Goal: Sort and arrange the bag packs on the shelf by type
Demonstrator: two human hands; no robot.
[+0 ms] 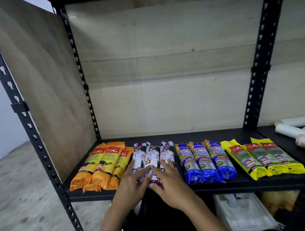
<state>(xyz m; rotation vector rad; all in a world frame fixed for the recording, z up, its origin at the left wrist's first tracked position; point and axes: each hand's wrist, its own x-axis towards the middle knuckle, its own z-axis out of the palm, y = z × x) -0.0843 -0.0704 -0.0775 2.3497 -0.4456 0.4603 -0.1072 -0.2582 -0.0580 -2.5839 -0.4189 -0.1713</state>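
Both hands, left hand (133,180) and right hand (165,179), lay flat with fingers spread on three white-and-purple plastic drawstring bag packs (152,156), gripping none, on the black metal shelf (168,190).

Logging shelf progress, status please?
Both hands flat on white drawstring packs, left hand, right hand. Orange, blue, yellow groups sorted. Nothing in the way.

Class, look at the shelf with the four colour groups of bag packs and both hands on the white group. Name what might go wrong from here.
1. The orange packs and yellow packs reach close to the shelf front edge; a nudge might tip them off.
2. The left hand and right hand press flat on the white drawstring packs; pushing could skew them into the orange packs or blue packs.
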